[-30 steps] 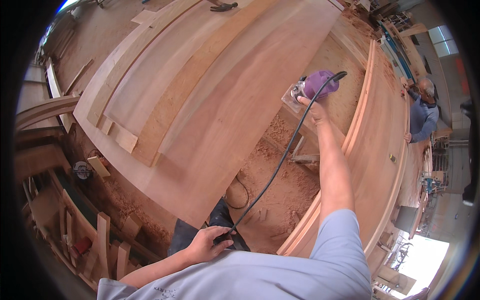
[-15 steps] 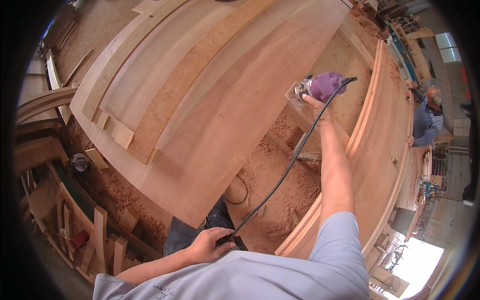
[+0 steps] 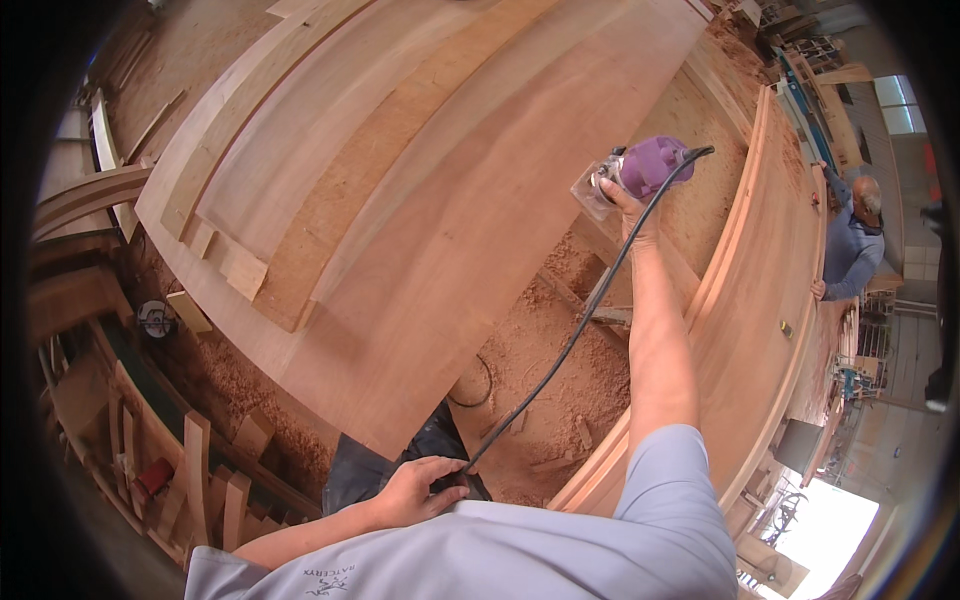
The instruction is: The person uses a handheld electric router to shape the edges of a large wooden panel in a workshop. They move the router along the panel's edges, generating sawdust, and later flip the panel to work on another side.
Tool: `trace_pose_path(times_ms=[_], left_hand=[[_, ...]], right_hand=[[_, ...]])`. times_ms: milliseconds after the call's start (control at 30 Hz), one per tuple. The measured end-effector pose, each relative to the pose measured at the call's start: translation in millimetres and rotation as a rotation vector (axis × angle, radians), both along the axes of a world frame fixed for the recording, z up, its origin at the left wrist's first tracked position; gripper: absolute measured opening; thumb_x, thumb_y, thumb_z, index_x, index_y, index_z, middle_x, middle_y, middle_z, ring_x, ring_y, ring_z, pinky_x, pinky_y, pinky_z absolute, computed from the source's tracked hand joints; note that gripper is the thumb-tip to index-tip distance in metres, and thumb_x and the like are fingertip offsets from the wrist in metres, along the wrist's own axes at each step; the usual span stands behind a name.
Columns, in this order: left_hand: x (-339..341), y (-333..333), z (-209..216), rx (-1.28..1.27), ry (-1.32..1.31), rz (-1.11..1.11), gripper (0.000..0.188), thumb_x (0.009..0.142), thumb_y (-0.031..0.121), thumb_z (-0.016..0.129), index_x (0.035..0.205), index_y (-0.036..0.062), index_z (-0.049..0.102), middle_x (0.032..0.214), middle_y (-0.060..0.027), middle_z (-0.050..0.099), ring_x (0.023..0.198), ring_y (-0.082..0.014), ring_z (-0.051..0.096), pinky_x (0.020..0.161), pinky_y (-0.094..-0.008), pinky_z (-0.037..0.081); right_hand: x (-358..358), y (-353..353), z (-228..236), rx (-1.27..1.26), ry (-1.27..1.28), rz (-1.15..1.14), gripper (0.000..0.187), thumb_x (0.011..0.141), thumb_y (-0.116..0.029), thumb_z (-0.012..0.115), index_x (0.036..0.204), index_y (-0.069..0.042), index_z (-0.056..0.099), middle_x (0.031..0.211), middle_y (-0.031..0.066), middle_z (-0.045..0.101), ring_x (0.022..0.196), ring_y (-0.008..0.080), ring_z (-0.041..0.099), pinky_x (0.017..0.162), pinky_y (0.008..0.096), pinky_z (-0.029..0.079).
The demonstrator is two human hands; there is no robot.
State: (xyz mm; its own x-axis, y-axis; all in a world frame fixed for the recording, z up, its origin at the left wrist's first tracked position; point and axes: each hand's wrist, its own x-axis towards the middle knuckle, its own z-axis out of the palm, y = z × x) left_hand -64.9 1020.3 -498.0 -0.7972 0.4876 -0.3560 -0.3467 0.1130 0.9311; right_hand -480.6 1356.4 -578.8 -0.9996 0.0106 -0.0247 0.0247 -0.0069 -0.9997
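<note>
My right hand [image 3: 628,210], at the end of an outstretched arm, is closed around the lower part of a purple trim router [image 3: 652,167]. The router lies on its side, its clear base [image 3: 592,190] against the right edge of a large wood panel [image 3: 450,270]. From its tail a black power cord [image 3: 572,345] runs back beside my arm toward my waist. There my left hand [image 3: 425,490] grips the cord between its fingers, close to the panel's near corner.
Curved wood strips [image 3: 375,150] lie on the panel. To the right stands another long panel with a raised edge strip [image 3: 735,235]; a person [image 3: 855,235] works behind it. Sawdust [image 3: 545,400] covers the floor. Wood offcuts [image 3: 200,470] and a circular saw [image 3: 155,318] lie at left.
Hardly anything differs. My view has shifted slightly; the router stays at the panel's edge in my right hand, and my left hand keeps the cord at my waist.
</note>
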Motion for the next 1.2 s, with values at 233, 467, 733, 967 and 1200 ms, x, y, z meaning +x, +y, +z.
trace_pose_path(times_ms=[233,467,733,967,1200], left_hand=[[-10.9,-10.9,6.7,0.034,-0.047,-0.02,0.03,0.093,0.008,0.077,0.12,-0.0018,0.069,0.099,-0.0145,0.074,0.092,-0.0258,0.074,0.084,-0.0365,0.059],[-14.8,-19.1,17.2,0.033,-0.092,-0.082,0.032,0.092,0.01,0.077,0.122,0.0003,0.069,0.104,-0.0145,0.074,0.095,-0.027,0.074,0.087,-0.0368,0.059],[-15.2,-26.6,28.7,0.033,-0.116,-0.152,0.027,0.092,0.013,0.078,0.115,0.0004,0.073,0.102,-0.0166,0.075,0.096,-0.0311,0.075,0.086,-0.0382,0.06],[-3.6,-38.3,8.7,0.041,-0.071,-0.332,0.02,0.098,0.015,0.073,0.111,-0.0007,0.075,0.104,-0.018,0.076,0.097,-0.0316,0.074,0.086,-0.0393,0.06],[14.5,-60.3,15.7,0.044,-0.042,-0.376,0.021,0.098,0.016,0.073,0.11,-0.0003,0.076,0.103,-0.0178,0.076,0.096,-0.0323,0.074,0.085,-0.04,0.06]], right_hand=[[-0.9,-7.1,7.4,0.008,0.007,-0.032,0.059,0.071,0.0,0.088,0.123,-0.007,0.061,0.11,0.0037,0.067,0.099,0.0185,0.069,0.089,0.0364,0.061],[2.4,-15.0,15.1,-0.011,0.03,-0.047,0.054,0.07,0.0,0.087,0.118,-0.007,0.064,0.108,0.0029,0.069,0.092,0.0164,0.07,0.086,0.0349,0.06],[16.8,-21.5,13.7,-0.005,0.067,-0.063,0.056,0.073,-0.002,0.086,0.123,-0.007,0.062,0.11,0.0037,0.069,0.098,0.0197,0.07,0.094,0.0382,0.059],[53.6,-39.1,12.0,-0.007,0.096,-0.069,0.064,0.069,-0.002,0.087,0.127,-0.008,0.059,0.115,0.0043,0.067,0.105,0.02,0.068,0.096,0.0389,0.058],[92.5,-78.0,34.9,-0.036,0.043,-0.087,0.056,0.07,-0.005,0.089,0.121,-0.008,0.066,0.108,0.0002,0.071,0.098,0.0139,0.069,0.093,0.0329,0.055]])
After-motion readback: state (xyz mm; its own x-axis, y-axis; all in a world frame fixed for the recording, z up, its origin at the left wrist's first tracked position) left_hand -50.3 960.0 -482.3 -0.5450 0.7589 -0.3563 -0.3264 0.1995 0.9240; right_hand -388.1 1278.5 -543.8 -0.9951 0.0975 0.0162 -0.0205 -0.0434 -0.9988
